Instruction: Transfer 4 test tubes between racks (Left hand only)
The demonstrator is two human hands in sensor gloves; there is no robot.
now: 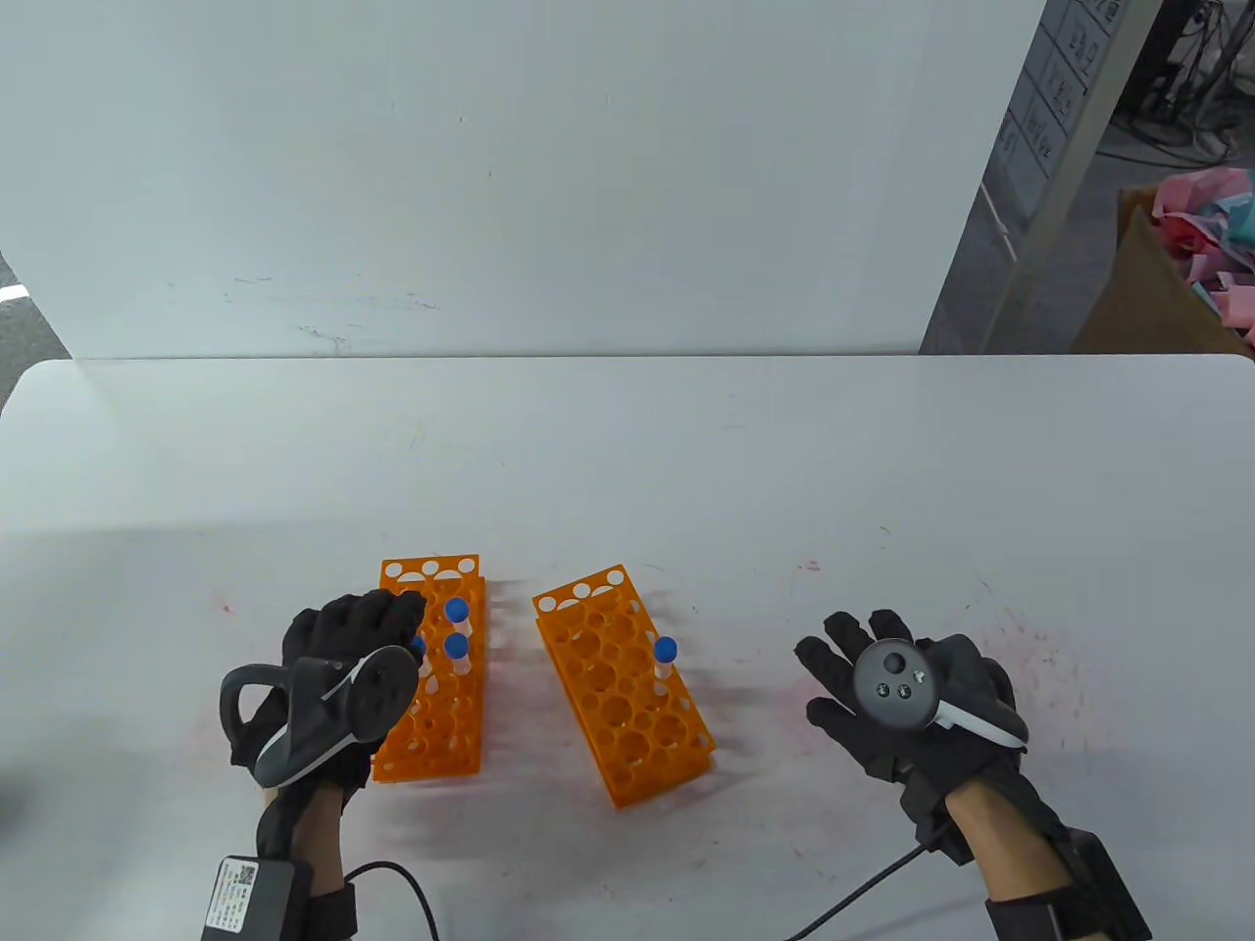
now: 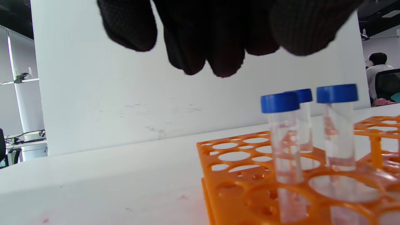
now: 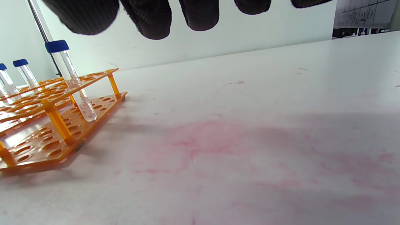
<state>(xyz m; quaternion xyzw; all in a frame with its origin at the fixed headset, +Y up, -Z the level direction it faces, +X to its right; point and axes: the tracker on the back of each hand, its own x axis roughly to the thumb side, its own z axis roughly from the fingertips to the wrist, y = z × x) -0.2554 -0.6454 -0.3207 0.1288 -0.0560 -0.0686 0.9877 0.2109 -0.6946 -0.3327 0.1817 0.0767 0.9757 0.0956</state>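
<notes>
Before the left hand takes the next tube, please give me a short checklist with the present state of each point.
1. Left hand over left rack: ok.
2. Grip empty, fingers above the caps: ok.
3. Three tubes upright in left rack: ok.
4. One tube already in right rack: ok.
5. Free holes in right rack: ok.
6. Right hand flat on table, away from racks: ok.
</notes>
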